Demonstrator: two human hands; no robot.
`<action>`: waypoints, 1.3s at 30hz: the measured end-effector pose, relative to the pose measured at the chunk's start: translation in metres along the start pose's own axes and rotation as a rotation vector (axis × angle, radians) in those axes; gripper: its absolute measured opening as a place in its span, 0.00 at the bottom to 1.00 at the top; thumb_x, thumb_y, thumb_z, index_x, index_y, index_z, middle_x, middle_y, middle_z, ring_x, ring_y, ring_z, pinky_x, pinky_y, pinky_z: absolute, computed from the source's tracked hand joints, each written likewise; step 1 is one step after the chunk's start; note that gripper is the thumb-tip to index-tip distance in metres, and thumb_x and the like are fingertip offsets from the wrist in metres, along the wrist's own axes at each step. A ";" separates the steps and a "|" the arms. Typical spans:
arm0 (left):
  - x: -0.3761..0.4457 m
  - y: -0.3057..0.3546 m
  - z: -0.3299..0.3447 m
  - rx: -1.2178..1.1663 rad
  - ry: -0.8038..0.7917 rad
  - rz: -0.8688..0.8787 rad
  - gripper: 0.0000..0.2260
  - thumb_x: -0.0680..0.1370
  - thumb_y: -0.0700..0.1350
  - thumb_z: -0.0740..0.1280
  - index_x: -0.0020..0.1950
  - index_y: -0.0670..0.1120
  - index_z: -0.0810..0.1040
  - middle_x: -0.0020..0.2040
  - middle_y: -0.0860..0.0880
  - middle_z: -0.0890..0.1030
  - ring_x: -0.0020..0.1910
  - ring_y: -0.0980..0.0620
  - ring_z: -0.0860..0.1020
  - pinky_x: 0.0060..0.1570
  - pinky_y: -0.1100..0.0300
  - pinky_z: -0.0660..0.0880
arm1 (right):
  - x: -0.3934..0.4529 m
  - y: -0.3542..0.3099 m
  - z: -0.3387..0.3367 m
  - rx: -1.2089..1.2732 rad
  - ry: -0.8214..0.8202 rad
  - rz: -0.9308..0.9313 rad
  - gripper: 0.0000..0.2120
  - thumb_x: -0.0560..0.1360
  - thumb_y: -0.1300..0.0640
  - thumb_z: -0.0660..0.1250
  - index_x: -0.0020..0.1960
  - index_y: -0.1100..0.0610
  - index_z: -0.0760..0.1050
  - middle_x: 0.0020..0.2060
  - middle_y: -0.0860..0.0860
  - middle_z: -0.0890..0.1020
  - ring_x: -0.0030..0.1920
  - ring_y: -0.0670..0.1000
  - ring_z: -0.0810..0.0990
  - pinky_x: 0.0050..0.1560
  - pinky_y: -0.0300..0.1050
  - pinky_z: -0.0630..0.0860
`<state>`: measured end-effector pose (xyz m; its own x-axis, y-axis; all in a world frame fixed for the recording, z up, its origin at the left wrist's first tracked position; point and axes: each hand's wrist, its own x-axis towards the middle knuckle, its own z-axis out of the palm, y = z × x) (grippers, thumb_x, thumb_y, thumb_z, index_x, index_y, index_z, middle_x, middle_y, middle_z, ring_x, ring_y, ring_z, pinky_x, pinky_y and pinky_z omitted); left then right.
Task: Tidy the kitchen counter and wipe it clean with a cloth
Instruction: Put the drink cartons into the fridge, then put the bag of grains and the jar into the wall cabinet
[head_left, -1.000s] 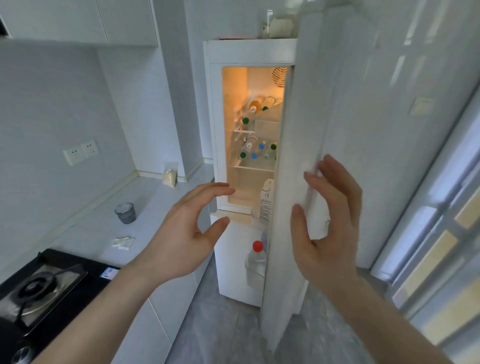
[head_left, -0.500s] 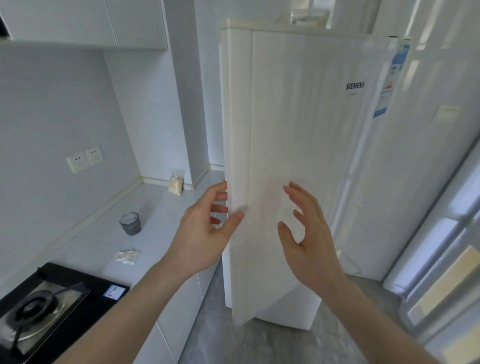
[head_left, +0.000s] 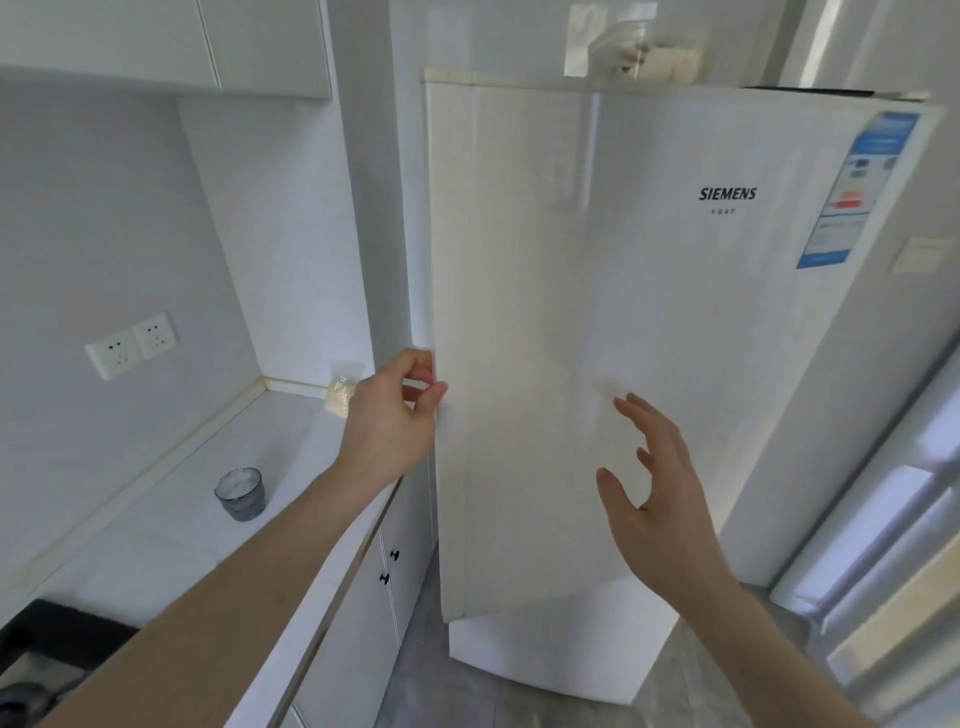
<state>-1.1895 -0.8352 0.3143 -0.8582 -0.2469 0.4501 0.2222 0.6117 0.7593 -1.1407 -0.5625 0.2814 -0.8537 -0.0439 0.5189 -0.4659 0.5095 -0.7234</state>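
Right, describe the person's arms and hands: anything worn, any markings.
Both hands, the left hand and the right hand, are bare: no gloves, and no rings or markings show. Both forearms are uncovered as far as the frame shows, with no sleeve, watch or bracelet in view.

A pale counter (head_left: 171, 540) runs up the left of the frame, carrying a grey glass (head_left: 240, 493) mid-left and a small bag (head_left: 340, 397) at its far corner.

Fridge door (head_left: 623, 338) swung nearly shut (interior hidden), left hand (head_left: 389, 415) at its edge
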 end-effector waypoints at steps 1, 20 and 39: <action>0.010 -0.004 0.002 0.005 0.004 -0.006 0.06 0.80 0.45 0.69 0.55 0.53 0.77 0.48 0.60 0.81 0.44 0.60 0.81 0.41 0.71 0.70 | 0.004 0.003 0.003 -0.004 -0.003 0.006 0.32 0.78 0.66 0.67 0.76 0.44 0.64 0.75 0.36 0.63 0.75 0.40 0.64 0.74 0.52 0.68; 0.181 -0.075 0.076 0.040 0.139 -0.168 0.08 0.80 0.45 0.67 0.59 0.51 0.81 0.52 0.57 0.84 0.45 0.52 0.83 0.52 0.56 0.79 | 0.168 0.108 0.069 -0.039 -0.166 -0.199 0.33 0.74 0.66 0.72 0.75 0.48 0.69 0.75 0.42 0.65 0.77 0.47 0.62 0.74 0.34 0.59; 0.209 -0.090 0.130 0.144 0.269 -0.216 0.13 0.76 0.55 0.72 0.60 0.57 0.81 0.51 0.59 0.80 0.43 0.61 0.81 0.45 0.53 0.82 | 0.217 0.143 0.110 0.038 -0.264 -0.240 0.34 0.71 0.68 0.72 0.74 0.49 0.70 0.70 0.43 0.68 0.72 0.46 0.68 0.67 0.26 0.61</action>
<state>-1.4497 -0.8440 0.2789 -0.7214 -0.5590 0.4087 -0.0344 0.6184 0.7851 -1.4187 -0.5940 0.2402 -0.7474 -0.3811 0.5441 -0.6643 0.4261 -0.6141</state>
